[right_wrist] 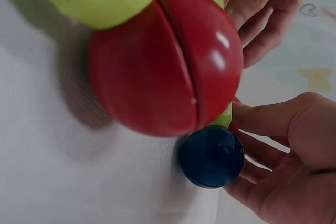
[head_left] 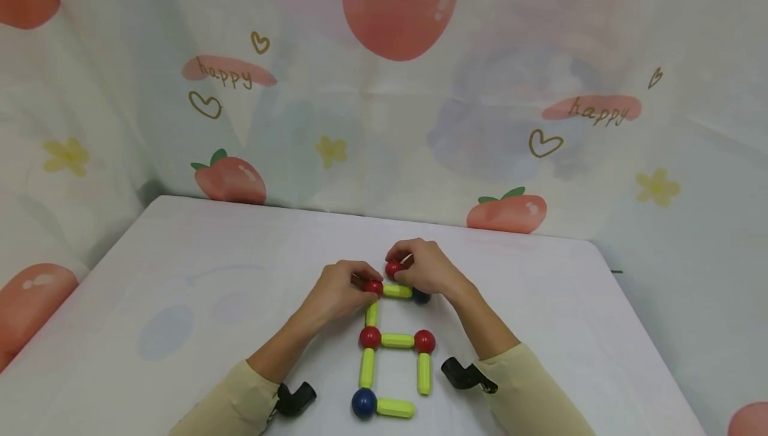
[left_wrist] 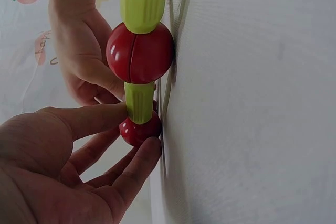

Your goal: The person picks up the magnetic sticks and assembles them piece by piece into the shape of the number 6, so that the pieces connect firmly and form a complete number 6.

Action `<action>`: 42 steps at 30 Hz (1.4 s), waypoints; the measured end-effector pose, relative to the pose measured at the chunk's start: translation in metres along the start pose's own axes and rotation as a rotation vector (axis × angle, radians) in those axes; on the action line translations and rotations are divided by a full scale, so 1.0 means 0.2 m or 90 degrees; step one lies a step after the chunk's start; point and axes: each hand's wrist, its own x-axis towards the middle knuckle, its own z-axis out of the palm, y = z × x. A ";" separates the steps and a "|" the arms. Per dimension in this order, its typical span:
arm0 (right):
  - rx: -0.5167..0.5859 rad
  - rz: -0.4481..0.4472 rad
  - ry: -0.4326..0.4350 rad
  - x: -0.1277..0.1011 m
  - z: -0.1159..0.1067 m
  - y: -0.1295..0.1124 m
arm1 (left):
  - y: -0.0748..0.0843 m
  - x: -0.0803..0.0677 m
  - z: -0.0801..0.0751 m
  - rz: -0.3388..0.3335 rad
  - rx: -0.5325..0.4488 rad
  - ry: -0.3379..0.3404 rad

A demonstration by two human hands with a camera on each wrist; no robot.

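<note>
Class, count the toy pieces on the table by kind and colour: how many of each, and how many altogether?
Red balls: 4
Blue balls: 2
Yellow-green rods: 6
Total: 12

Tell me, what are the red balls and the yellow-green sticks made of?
The red balls look like hard glossy plastic: they shine with bright glints, and a seam line runs round the middle where two halves seem to join. The yellow-green sticks look like smooth plastic too, a bit less shiny. They cling end to end, so magnets may sit inside, though none show.
</note>
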 end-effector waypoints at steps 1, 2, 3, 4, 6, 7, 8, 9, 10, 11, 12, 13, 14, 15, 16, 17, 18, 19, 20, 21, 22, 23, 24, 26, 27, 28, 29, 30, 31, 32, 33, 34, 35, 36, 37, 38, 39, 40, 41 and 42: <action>0.001 -0.002 0.002 0.00 0.00 0.00 | 0.00 0.00 0.00 -0.001 -0.001 0.000; 0.002 -0.002 0.004 0.00 0.00 0.01 | 0.00 0.00 0.00 -0.001 -0.002 0.000; 0.002 -0.004 0.005 0.00 0.00 0.01 | 0.00 0.00 0.00 -0.002 -0.003 0.000; 0.002 -0.007 0.006 0.00 0.00 0.02 | 0.00 0.00 0.00 -0.003 -0.003 0.000; 0.005 -0.013 0.009 0.00 0.00 0.02 | 0.00 -0.01 0.01 -0.004 -0.004 0.000; 0.008 -0.014 0.009 0.00 0.00 0.03 | 0.00 -0.01 0.01 -0.005 -0.005 -0.001; 0.012 -0.013 0.009 -0.01 0.00 0.03 | -0.01 -0.01 0.01 -0.004 -0.006 -0.002; 0.017 -0.012 0.009 -0.01 0.00 0.03 | -0.01 -0.01 0.01 -0.003 -0.006 -0.003; 0.024 -0.010 0.010 -0.01 0.00 0.03 | -0.01 -0.01 0.01 -0.002 -0.006 -0.003; 0.031 -0.007 0.011 -0.02 -0.01 0.03 | -0.01 -0.01 0.01 -0.003 -0.006 -0.004; 0.037 -0.006 0.012 -0.02 -0.01 0.03 | -0.01 -0.01 0.01 -0.003 -0.007 -0.004; 0.042 -0.006 0.012 -0.02 -0.02 0.03 | -0.01 -0.01 0.01 -0.005 -0.007 -0.005; 0.047 -0.005 0.014 -0.03 -0.02 0.03 | -0.01 -0.01 0.01 -0.007 -0.008 -0.005; 0.051 -0.005 0.016 -0.04 -0.02 0.03 | -0.01 -0.01 0.01 -0.008 -0.008 -0.006; 0.053 -0.006 0.018 -0.04 -0.03 0.03 | -0.01 -0.01 0.01 -0.009 -0.009 -0.007; 0.054 -0.006 0.020 -0.05 -0.03 0.03 | -0.01 -0.01 0.01 -0.010 -0.010 -0.008; 0.054 -0.009 0.021 -0.06 -0.04 0.03 | -0.01 -0.01 0.01 -0.010 -0.011 -0.009; 0.055 -0.009 0.023 -0.07 -0.05 0.02 | -0.01 -0.01 0.01 -0.009 -0.011 -0.010; 0.056 -0.008 0.025 -0.09 -0.05 0.02 | -0.01 -0.01 0.01 -0.008 -0.012 -0.010; 0.056 -0.009 0.025 -0.11 -0.06 0.01 | -0.01 -0.01 0.01 -0.006 -0.012 -0.010; 0.056 -0.011 0.025 -0.12 -0.07 0.01 | -0.01 -0.01 0.01 -0.005 -0.012 -0.010; 0.057 -0.013 0.022 -0.14 -0.07 0.00 | -0.01 -0.01 0.01 -0.005 -0.013 -0.008; 0.059 -0.017 0.020 -0.16 -0.08 0.00 | -0.01 -0.01 0.01 -0.005 -0.012 -0.007; 0.063 -0.022 0.016 -0.20 -0.09 -0.01 | -0.01 -0.01 0.01 -0.003 -0.014 -0.004; 0.066 -0.024 0.013 -0.22 -0.09 -0.01 | -0.01 -0.01 0.00 -0.002 -0.014 -0.002; 0.069 -0.026 0.011 -0.24 -0.09 -0.02 | -0.01 -0.01 0.00 0.000 -0.015 -0.002; 0.071 -0.027 0.008 -0.26 -0.10 -0.02 | -0.01 -0.01 0.00 0.002 -0.016 -0.002; 0.074 -0.028 0.007 -0.28 -0.10 -0.02 | -0.01 -0.01 0.00 0.003 -0.015 -0.002; 0.075 -0.027 0.005 -0.30 -0.10 -0.02 | 0.00 -0.01 0.00 0.004 -0.016 -0.002; 0.076 -0.027 0.003 -0.32 -0.10 -0.02 | 0.00 -0.01 0.00 0.003 -0.017 -0.003; 0.076 -0.029 0.000 -0.34 -0.10 -0.02 | 0.00 -0.01 0.00 0.002 -0.018 -0.002; 0.076 -0.033 -0.004 -0.35 -0.10 -0.02 | 0.00 -0.01 0.00 0.001 -0.019 -0.002; 0.076 -0.037 -0.009 -0.37 -0.10 -0.02 | 0.00 -0.01 0.00 -0.002 -0.020 -0.002; 0.077 -0.042 -0.014 -0.39 -0.10 -0.02 | 0.00 -0.01 0.00 -0.005 -0.021 -0.001; 0.077 -0.046 -0.021 -0.40 -0.10 -0.02 | 0.00 -0.01 0.00 -0.007 -0.023 -0.001; 0.078 -0.050 -0.028 -0.42 -0.09 -0.02 | 0.00 -0.01 0.00 -0.007 -0.026 -0.002; 0.080 -0.052 -0.037 -0.43 -0.09 -0.02 | 0.00 -0.01 0.00 -0.008 -0.026 -0.003; 0.083 -0.056 -0.047 -0.45 -0.08 -0.02 | 0.00 -0.01 0.00 -0.010 -0.026 -0.003; 0.089 -0.058 -0.057 -0.46 -0.08 -0.02 | 0.00 -0.01 0.00 -0.011 -0.027 -0.003; 0.094 -0.059 -0.069 -0.48 -0.07 -0.02 | 0.00 -0.01 0.00 -0.012 -0.027 -0.003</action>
